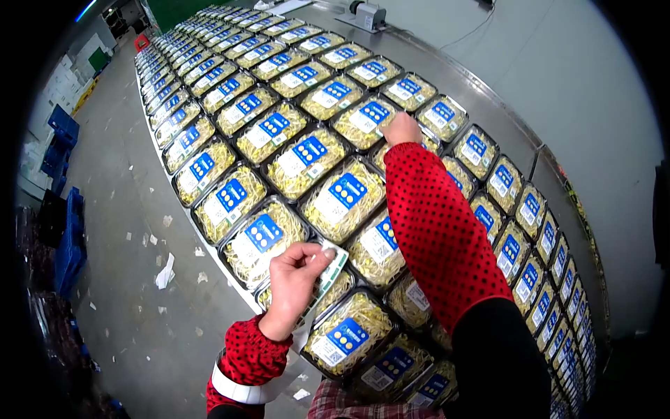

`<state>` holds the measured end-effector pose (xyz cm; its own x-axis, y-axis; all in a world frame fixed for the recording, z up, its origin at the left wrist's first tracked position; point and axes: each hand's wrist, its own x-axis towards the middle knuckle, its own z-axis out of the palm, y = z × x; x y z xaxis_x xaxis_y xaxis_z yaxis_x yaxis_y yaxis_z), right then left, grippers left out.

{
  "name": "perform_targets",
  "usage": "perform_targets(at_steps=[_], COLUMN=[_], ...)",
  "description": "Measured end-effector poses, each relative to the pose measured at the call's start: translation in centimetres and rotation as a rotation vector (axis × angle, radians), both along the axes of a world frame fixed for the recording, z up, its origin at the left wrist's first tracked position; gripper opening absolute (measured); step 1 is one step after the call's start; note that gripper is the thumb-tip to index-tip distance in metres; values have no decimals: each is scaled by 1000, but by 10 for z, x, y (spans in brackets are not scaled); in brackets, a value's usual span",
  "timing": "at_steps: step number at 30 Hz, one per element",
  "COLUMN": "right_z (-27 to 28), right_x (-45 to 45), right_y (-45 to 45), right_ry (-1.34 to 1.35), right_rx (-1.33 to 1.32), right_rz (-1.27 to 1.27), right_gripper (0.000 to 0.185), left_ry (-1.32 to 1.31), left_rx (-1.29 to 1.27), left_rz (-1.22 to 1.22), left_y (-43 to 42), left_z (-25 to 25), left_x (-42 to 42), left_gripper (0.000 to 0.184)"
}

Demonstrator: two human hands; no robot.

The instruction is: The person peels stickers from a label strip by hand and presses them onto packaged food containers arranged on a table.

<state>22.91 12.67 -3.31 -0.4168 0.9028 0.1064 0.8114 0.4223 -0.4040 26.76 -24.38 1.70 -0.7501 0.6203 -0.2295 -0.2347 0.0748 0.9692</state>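
My left hand (294,279) pinches a strip of small green-and-white stickers (335,266) between thumb and fingers, above the near packs. A white band or roll (241,388) sits around my left forearm. Farther out, my right hand (403,129) is closed, its fingertips down at the right edge of a bean sprout pack (365,120). What those fingers hold, if anything, is hidden. The packs are black trays under clear film with blue-and-white labels. Some carry a small green-and-white sticker at a corner, such as the pack (307,162) left of my right arm.
Rows of bean sprout packs cover a long metal table (481,91). A small grey machine (363,15) stands at the far edge by the wall. On the left, paper scraps (165,271) litter the grey floor (132,230) and blue pallets (70,244) stand beyond.
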Motion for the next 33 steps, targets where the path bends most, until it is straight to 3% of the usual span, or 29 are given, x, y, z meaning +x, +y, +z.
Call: perform_targets(at_steps=[2,3,4,5,6,7,8,11,15,16,17,20,24,25,28,31,32,33], right_z=[3,19,21,42,69,52,64,55,79,74,71,72,41,29,11,9,11,8], right_x=[10,22,38,61,94,123,150,196,225,229,230,222,177,162,126,104,101,99], right_y=[-7,-24,-43,-80,-131,-158,-192,-235,-252,-259,-263,-267,-221,-207,-188,-192,-194,-195], right_ry=[-34,-20,166,249,184,267,333,516,297,330,358,355,424,541,582,266,268,153], right_rx=[175,138,-20,-497,-681,-822,-950,-874,-867,-618,-368,-266,-693,-581,-612,-423,-424,-275], right_rz=[94,182,355,659,802,1023,994,856,791,832,862,872,373,288,136,13,15,52], right_gripper=[31,32,32,36,36,33,25,15,17,15,12,7,19,21,28,20,20,21], left_ry=[45,14,-11,-20,-29,-28,-22,80,77,114,132,134,43,-30,-24,-7,9,11], left_rx=[-82,-65,-31,-43,-44,-2,39,67,-35,-53,-45,-127,-129,-117,-58,-49,-67,-70], left_rz=[16,9,6,-12,-20,-41,-62,-230,-414,-423,-369,-280,-114,-99,-68,-63,-64,-64], left_y=[-5,-8,-8,-10,-11,-13,-16,-23,-35,-37,-37,-44,-62,-67,-73,-80,-82,-84], left_z=[5,6,6,8,4,-4,-7,-6,4,7,8,8,-3,-2,1,-1,-1,0], left_x=[0,2,3,7,14,20,26,46,60,62,65,65,56,56,61,62,61,61], left_gripper=[12,11,11,10,10,9,8,3,7,6,9,13,14,13,13,9,7,7])
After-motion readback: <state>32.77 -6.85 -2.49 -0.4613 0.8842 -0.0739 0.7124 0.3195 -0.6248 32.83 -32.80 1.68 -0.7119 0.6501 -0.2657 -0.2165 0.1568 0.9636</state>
